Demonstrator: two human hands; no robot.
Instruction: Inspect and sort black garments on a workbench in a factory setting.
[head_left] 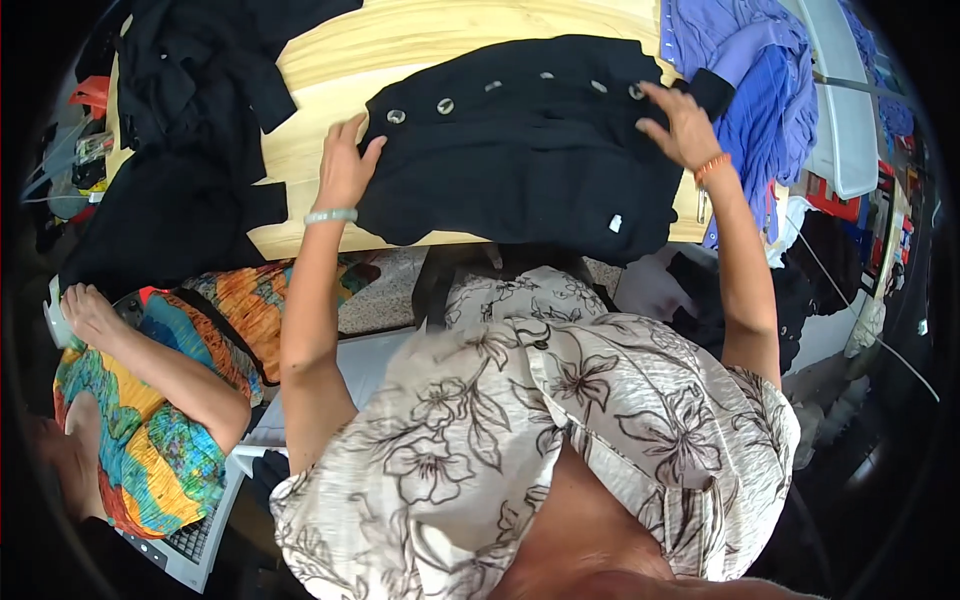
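Resting my left hand (347, 168) and right hand (684, 128), both unclenched, at the black garment (520, 165) edges, upper centre, I could crease it by pushing unevenly.

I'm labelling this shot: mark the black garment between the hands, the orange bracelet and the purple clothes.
Black garment (515, 150): head view, middle of its cloth.
Orange bracelet (712, 167): head view, its band.
Purple clothes (768, 95): head view, their folds.

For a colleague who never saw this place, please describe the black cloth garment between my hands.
Find the pale wooden table. At its near edge, the black cloth garment lies spread between your left hand and right hand. Unlike the black cloth clothes at left, it shows a row of round buttons.
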